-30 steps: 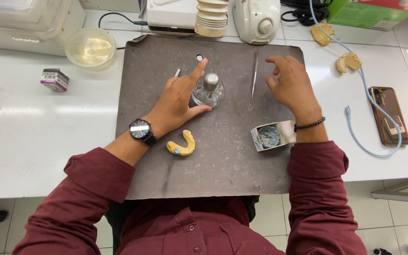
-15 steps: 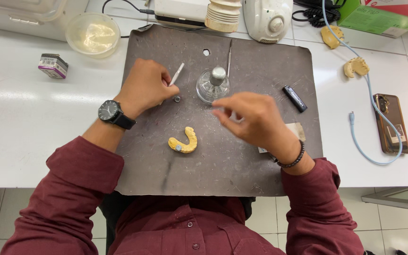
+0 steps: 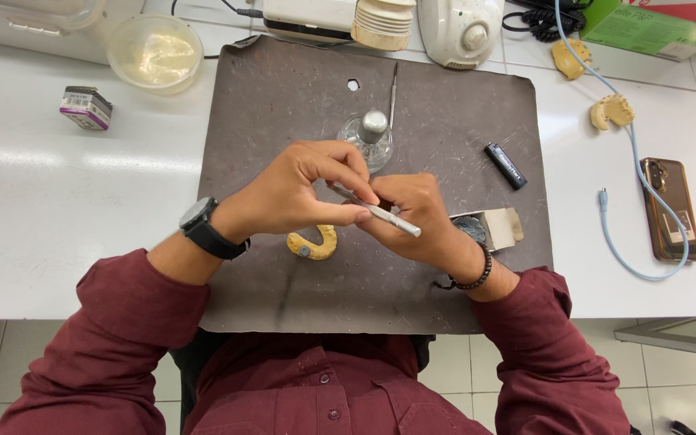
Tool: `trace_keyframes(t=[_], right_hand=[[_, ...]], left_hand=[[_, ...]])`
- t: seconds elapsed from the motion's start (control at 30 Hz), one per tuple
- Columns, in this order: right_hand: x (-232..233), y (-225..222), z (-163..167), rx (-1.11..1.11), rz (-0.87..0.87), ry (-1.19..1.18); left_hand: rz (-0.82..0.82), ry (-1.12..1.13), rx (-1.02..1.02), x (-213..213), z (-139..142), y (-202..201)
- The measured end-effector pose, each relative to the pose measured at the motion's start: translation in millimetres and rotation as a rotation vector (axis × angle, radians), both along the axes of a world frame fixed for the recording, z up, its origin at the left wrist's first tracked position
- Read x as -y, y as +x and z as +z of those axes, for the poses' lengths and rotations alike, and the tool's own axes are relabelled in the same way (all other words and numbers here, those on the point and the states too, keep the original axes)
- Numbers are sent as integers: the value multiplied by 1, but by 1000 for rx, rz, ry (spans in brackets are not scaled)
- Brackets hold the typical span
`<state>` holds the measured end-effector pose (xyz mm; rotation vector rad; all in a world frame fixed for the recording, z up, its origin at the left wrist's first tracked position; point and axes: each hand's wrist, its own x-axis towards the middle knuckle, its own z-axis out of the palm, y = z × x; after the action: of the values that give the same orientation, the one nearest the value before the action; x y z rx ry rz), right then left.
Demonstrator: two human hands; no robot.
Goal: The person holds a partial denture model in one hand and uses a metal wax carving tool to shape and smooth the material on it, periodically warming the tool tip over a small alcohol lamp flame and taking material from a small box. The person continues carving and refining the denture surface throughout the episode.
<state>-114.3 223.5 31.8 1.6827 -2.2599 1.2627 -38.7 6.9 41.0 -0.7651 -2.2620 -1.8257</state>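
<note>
Left hand: the left hand (image 3: 296, 193) is raised above the middle of the mat, fingers curled and pinching the thin metal instrument (image 3: 376, 211) near its far-left end, thumb beneath; that grip looks meant to steady and guide it.
Right hand: the right hand (image 3: 416, 217) meets it from the right, fingers folded about the instrument's shaft, so both hands share one tool; whether something small sits between the fingertips I cannot tell.
Instrument: it lies slantwise across both hands, its pale end poking out toward the near right, held clear of the mat.
Yellow dental cast: the horseshoe-shaped cast (image 3: 313, 244) rests on the mat just near the hands, partly under the left one, untouched yet within easy reach.
Glass spirit lamp: the capped lamp (image 3: 369, 137) stands just beyond the knuckles, at the far centre.
Second tool: a slim metal spatula (image 3: 393, 95) lies beside the lamp, pointing away.
Lighter: a black lighter (image 3: 506, 166) lies to the right, apart from the lamp.
Mat: the dark work mat (image 3: 267, 105) covers the white bench, seemingly to protect it.
Off the mat: two more yellow casts (image 3: 611, 111) and a phone (image 3: 670, 208) on a cable lie right; a lidded tub (image 3: 155, 53) sits far left.
</note>
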Motion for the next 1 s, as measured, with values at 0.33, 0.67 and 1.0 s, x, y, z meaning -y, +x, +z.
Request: trace_keyframes(t=[0.33, 0.67, 1.0], right_hand=[[-11, -9, 13, -85, -20, -122], [-5, -12, 20, 152, 364, 280], [-28, -30, 53, 123, 268, 706]], left_hand=[[13, -634, 352, 32, 12, 0], [-170, -759, 219, 22, -14, 6], [281, -378, -99, 51, -4, 2]])
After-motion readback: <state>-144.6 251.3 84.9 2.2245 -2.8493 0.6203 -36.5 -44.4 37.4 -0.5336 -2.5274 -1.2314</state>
